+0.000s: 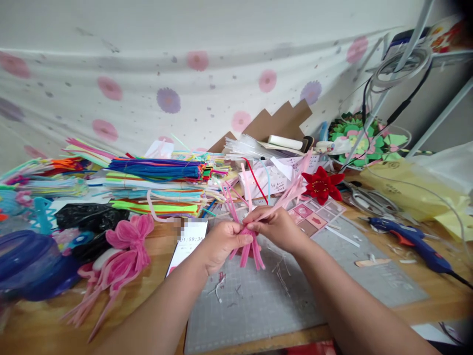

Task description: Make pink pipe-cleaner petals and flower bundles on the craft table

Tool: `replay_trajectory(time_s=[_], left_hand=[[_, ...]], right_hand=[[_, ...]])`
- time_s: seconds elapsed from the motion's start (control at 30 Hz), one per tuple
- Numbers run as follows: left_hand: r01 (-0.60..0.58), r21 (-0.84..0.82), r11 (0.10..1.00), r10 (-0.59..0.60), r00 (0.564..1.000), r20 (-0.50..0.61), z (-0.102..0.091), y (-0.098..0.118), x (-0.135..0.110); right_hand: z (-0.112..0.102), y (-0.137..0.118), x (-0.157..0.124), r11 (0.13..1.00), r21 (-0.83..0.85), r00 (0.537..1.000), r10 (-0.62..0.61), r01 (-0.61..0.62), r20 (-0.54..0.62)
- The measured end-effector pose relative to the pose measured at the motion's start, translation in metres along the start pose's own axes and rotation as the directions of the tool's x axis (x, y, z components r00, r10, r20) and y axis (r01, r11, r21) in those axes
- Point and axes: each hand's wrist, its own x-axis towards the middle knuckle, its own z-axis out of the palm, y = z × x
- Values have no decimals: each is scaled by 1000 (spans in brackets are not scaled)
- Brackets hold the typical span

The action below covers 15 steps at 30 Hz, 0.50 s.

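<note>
Both hands meet over the grey cutting mat [229, 315], closed around a bunch of pink pipe cleaners [252, 256]. My left hand [227, 241] pinches the bunch from the left, its thumb pressed across the stems. From the right, my right hand [275, 228] grips the same bunch, and fingers of both hands touch. Short darker pink ends stick out below and above the fingers. Long paler pink stems [290, 192] slant up and right from the right hand. Where the stems cross is hidden by the fingers.
Pipe cleaner bundles [158, 169] are piled at the back left. A finished-looking pink pipe-cleaner piece [129, 251] lies left, near a phone [190, 236]. Right are a red flower [322, 185], scissors [373, 199] and a blue glue gun [414, 239] with its cord. Scraps [219, 288] litter the mat.
</note>
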Motion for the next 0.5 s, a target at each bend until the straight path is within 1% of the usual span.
replay_trajectory(time_s=[0.1,0.17,0.23,0.37,0.43,0.5], left_hand=[[-7,-78,997,7,1000,1,0,-2,0],[-30,-115,993,28,999,-24,1,-3,1],[-54,-137,989,47,998,-51,2,-3,1],[-57,-107,993,51,997,-58,4,-2,1],[-53,-78,996,48,997,-60,5,-2,0],[-45,-49,998,44,999,-31,5,-1,-2]], right_hand=[[2,-1,1,991,-94,995,-96,92,-31],[3,-1,1,985,-100,988,-145,140,-48],[2,1,1,989,-29,989,-147,146,-34],[-5,5,0,983,158,990,-109,94,90],[-9,6,0,978,193,988,-105,82,112],[-12,5,1,976,194,988,-116,95,99]])
